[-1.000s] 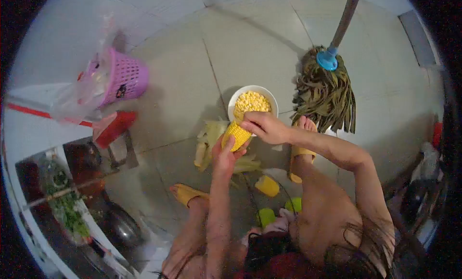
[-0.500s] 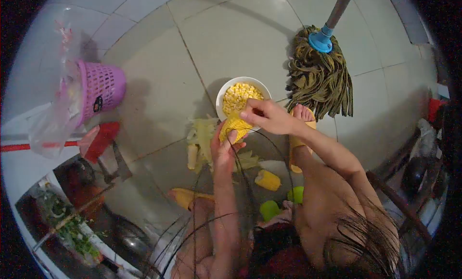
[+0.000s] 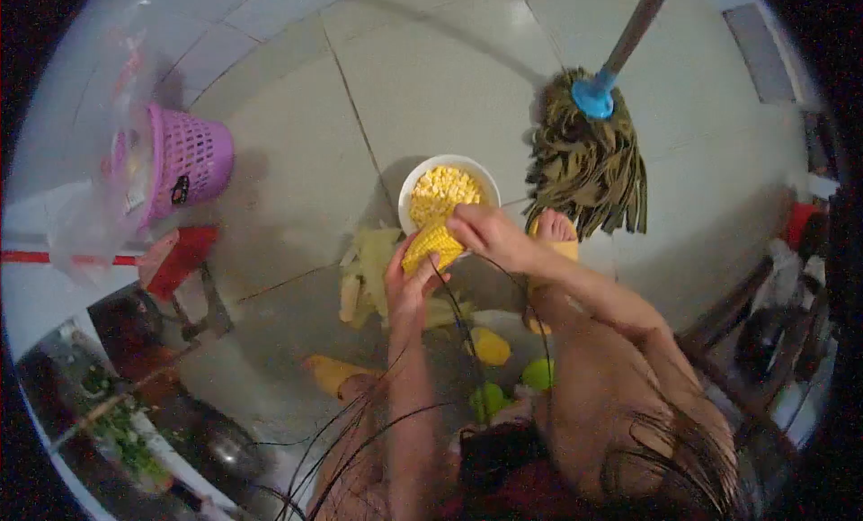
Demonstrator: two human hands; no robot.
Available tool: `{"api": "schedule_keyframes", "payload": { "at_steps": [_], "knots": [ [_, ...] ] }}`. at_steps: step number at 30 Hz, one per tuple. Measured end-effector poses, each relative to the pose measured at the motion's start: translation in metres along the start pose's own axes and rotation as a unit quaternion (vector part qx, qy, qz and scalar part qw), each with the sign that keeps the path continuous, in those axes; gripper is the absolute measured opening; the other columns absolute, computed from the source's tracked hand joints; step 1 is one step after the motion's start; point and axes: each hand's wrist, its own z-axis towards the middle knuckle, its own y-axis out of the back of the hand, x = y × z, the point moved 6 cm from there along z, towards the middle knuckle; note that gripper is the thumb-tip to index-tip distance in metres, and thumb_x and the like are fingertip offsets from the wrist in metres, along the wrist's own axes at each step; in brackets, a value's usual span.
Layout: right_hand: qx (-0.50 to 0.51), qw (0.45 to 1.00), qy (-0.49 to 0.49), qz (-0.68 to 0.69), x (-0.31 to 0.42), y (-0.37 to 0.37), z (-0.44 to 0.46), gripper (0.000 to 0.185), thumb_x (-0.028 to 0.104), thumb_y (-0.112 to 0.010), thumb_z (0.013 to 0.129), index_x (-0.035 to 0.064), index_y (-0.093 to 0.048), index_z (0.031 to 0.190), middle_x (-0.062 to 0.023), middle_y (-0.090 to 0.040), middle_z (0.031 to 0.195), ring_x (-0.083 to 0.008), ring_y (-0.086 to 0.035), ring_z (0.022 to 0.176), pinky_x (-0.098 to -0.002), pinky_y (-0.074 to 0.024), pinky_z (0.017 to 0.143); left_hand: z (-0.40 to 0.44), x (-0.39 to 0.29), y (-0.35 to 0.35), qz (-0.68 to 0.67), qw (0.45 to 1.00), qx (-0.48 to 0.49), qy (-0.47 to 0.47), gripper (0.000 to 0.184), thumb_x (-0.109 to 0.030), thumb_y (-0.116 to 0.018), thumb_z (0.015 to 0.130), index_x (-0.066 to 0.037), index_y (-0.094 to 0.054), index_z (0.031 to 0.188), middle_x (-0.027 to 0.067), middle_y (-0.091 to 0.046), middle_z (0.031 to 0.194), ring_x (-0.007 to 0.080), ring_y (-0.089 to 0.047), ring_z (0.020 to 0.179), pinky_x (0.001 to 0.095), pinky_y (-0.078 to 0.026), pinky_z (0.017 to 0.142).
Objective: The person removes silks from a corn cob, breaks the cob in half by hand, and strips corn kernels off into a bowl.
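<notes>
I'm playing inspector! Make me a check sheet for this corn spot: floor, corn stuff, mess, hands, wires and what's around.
Surface: pale tiled floor, dark lines between tiles.
Job's things: corn cob held beside a white bowl containing loose kernels.
Clutter: pale husks and another yellow corn piece lie on the floor.
Grip: left hand holds the cob; right hand is at its upper end, fingers bent, exact contact unclear.
Cables: nothing seen; the dark strands look like hair.
Surroundings: mop right of the bowl, purple basket at left, greens at lower left.
</notes>
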Motion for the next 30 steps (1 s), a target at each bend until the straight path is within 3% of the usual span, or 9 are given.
{"api": "schedule_keyframes", "payload": {
  "at_steps": [8,10,12,15,19,20,24,27,30],
  "knots": [
    [-0.026,0.992,0.006,-0.121,0.017,0.004,-0.002,0.017,0.018,-0.049,0.084,0.0006,-0.048,0.083,-0.0202,-0.049,0.076,-0.0369,-0.049,0.071,-0.0421,-0.0401,0.062,0.025,0.056,0.014,-0.099,0.990,0.038,0.092,0.043,-0.012,-0.062,0.077,-0.001,-0.046,0.115,0.0101,-0.056,0.104,0.0192,-0.059,0.083,0.0300,-0.053,0.062],
    [-0.087,0.989,-0.039,0.113,-0.013,0.009,-0.021,0.022,0.021,-0.047,0.086,-0.0002,-0.048,0.094,-0.0183,-0.054,0.086,-0.0276,-0.053,0.078,-0.0397,-0.0431,0.068,0.009,0.036,-0.011,-0.159,0.985,0.030,0.059,0.042,-0.015,-0.063,0.077,-0.002,-0.047,0.114,0.0099,-0.056,0.104,0.0202,-0.059,0.084,0.0317,-0.053,0.063],
    [-0.038,0.990,-0.010,0.137,-0.003,-0.009,0.012,0.029,0.024,-0.048,0.086,-0.0013,-0.048,0.101,-0.0174,-0.058,0.090,-0.0237,-0.057,0.081,-0.0366,-0.0457,0.071,0.016,0.041,-0.019,-0.241,0.969,0.053,-0.002,0.039,-0.019,-0.063,0.078,-0.004,-0.049,0.111,0.0091,-0.056,0.102,0.0208,-0.059,0.083,0.0329,-0.053,0.063],
    [-0.031,0.996,-0.010,-0.081,0.017,0.020,0.013,0.039,0.029,-0.049,0.086,-0.0042,-0.048,0.107,-0.0183,-0.059,0.087,-0.0252,-0.060,0.080,-0.0319,-0.0474,0.070,0.000,0.015,-0.003,-0.273,0.960,0.051,-0.032,0.039,-0.023,-0.065,0.077,-0.005,-0.049,0.108,0.0088,-0.056,0.098,0.0171,-0.058,0.085,0.0298,-0.052,0.063],
    [0.080,0.986,-0.011,-0.145,0.006,0.016,0.019,0.040,0.030,-0.056,0.083,-0.0055,-0.053,0.103,-0.0106,-0.060,0.078,-0.0192,-0.058,0.068,-0.0274,-0.0474,0.059,-0.035,-0.024,0.001,-0.201,0.975,-0.040,-0.087,0.040,-0.024,-0.066,0.076,-0.006,-0.049,0.107,0.0073,-0.058,0.095,0.0171,-0.057,0.087,0.0271,-0.051,0.064],
    [0.167,0.973,-0.158,-0.024,0.003,0.008,0.010,0.050,0.037,-0.057,0.081,-0.0014,-0.049,0.112,-0.0097,-0.060,0.090,-0.0200,-0.059,0.080,-0.0292,-0.0471,0.069,-0.042,-0.033,0.001,-0.162,0.977,-0.073,-0.121,0.041,-0.024,-0.067,0.075,-0.005,-0.049,0.107,0.0070,-0.058,0.094,0.0185,-0.057,0.087,0.0278,-0.050,0.065],
    [0.171,0.902,-0.257,0.303,0.039,-0.014,-0.017,0.052,0.041,-0.058,0.079,0.0032,-0.047,0.114,-0.0080,-0.057,0.103,-0.0189,-0.055,0.094,-0.0315,-0.0439,0.080,-0.058,-0.041,-0.020,0.114,0.898,-0.183,-0.383,0.048,-0.027,-0.071,0.070,-0.002,-0.049,0.105,0.0069,-0.058,0.091,0.0234,-0.056,0.088,0.0322,-0.048,0.070],
    [0.130,0.888,-0.270,0.348,0.075,-0.004,-0.027,0.051,0.041,-0.059,0.078,0.0047,-0.048,0.112,-0.0062,-0.056,0.104,-0.0173,-0.054,0.095,-0.0326,-0.0449,0.080,-0.112,-0.081,-0.055,0.213,0.902,-0.163,-0.339,0.058,-0.023,-0.072,0.070,-0.001,-0.044,0.116,0.0101,-0.051,0.111,0.0242,-0.053,0.100,0.0317,-0.045,0.081],
    [0.123,0.889,-0.234,0.374,0.095,0.012,-0.020,0.045,0.037,-0.059,0.078,0.0072,-0.049,0.110,-0.0056,-0.056,0.103,-0.0170,-0.054,0.094,-0.0335,-0.0453,0.080,-0.147,-0.113,-0.056,0.324,0.777,-0.223,-0.492,0.051,-0.021,-0.073,0.068,-0.002,-0.050,0.109,0.0100,-0.054,0.107,0.0204,-0.054,0.096,0.0326,-0.045,0.082]
  ]
}}
